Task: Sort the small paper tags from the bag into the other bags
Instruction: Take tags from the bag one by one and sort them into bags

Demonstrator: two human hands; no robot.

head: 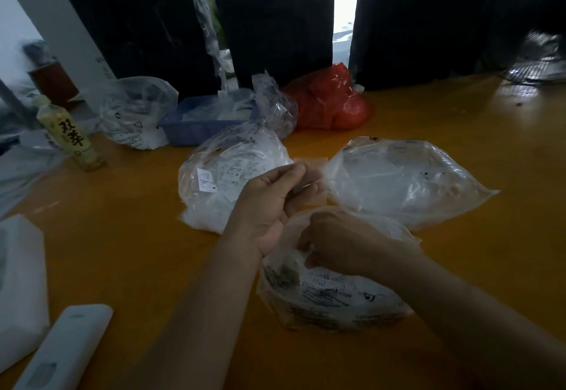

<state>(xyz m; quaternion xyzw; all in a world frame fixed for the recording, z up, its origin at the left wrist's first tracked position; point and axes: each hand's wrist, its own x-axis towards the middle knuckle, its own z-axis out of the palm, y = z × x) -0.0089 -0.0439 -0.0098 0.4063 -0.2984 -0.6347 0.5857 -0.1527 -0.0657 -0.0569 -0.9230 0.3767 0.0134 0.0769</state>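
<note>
A clear plastic source bag [330,294] with printed paper tags inside lies nearest me on the orange table [128,251]. My right hand [340,245] reaches into its open mouth with curled fingers pinching tags that are partly hidden. Above it, my left hand [272,202] pinches a small translucent paper tag [312,175] between thumb and fingers. Behind the hands lie two clear bags: a left bag [226,175] full of white tags, and a right bag [410,181] with paler contents.
A blue basket [196,129], a further clear bag [134,116] and a red bag [333,101] sit at the back before black bundles [275,21]. A drink bottle [67,135] stands left. A white remote [64,349] and white foam [21,282] lie near left.
</note>
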